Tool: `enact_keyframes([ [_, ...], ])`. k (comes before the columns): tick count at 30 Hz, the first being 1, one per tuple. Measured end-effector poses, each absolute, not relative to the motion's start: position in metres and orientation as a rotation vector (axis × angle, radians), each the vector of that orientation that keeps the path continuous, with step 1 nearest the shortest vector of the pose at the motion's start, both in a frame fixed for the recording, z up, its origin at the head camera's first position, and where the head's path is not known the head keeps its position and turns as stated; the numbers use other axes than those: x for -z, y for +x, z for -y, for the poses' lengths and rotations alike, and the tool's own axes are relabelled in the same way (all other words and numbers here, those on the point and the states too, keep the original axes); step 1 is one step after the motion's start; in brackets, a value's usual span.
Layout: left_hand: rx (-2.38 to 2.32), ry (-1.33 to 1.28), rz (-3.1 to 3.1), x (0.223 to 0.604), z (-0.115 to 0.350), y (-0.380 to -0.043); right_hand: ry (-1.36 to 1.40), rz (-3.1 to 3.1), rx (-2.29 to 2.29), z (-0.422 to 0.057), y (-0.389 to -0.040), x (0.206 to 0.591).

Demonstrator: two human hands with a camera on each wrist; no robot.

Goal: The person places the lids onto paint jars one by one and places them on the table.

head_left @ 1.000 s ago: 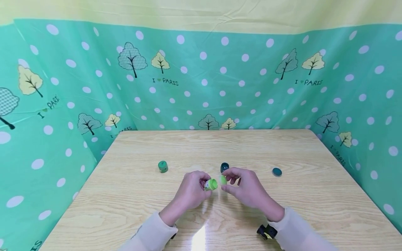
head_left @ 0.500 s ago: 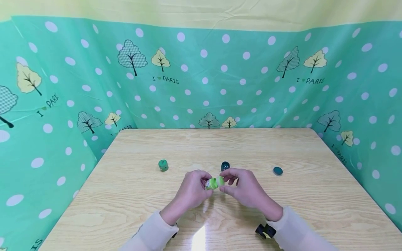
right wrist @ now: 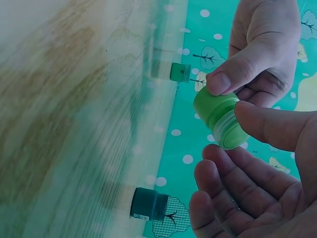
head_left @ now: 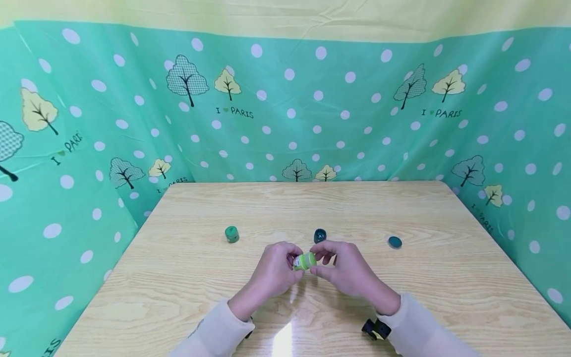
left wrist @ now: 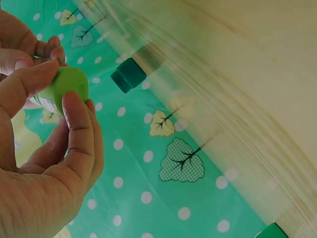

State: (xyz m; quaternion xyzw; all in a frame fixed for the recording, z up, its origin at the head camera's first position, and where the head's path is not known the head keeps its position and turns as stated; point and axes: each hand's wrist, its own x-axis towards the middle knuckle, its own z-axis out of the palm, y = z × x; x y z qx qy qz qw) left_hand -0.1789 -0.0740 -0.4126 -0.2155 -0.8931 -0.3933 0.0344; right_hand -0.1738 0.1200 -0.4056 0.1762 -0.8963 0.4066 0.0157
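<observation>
My left hand (head_left: 277,267) holds a small light green paint jar (head_left: 298,263) tipped on its side above the table, its mouth end pointing right. In the left wrist view, thumb and fingers wrap the jar's body (left wrist: 74,84), with part of a label showing. At the mouth sits the matching light green lid (right wrist: 232,133), lined up with the jar. My right hand (head_left: 348,267) pinches this lid, thumb on one side and fingertips on the other.
Just behind the right hand stands an open dark teal jar (head_left: 319,236). Its teal-coloured round lid (head_left: 394,242) lies flat on the right. A green jar (head_left: 231,234) stands on the left of the wooden table (head_left: 200,208). A patterned curtain (head_left: 267,119) hangs behind.
The right hand has brought the lid left from beside the jar onto its mouth. The left hand has kept its grip and barely moved.
</observation>
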Motion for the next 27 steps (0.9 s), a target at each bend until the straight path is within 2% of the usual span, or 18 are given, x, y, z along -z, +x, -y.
enact_keyframes([
  [27, 1.175, -0.653, 2.765, 0.4124, 0.0722, -0.1763, 0.607, 2.784, -1.251, -0.1197, -0.1729, 0.4072],
])
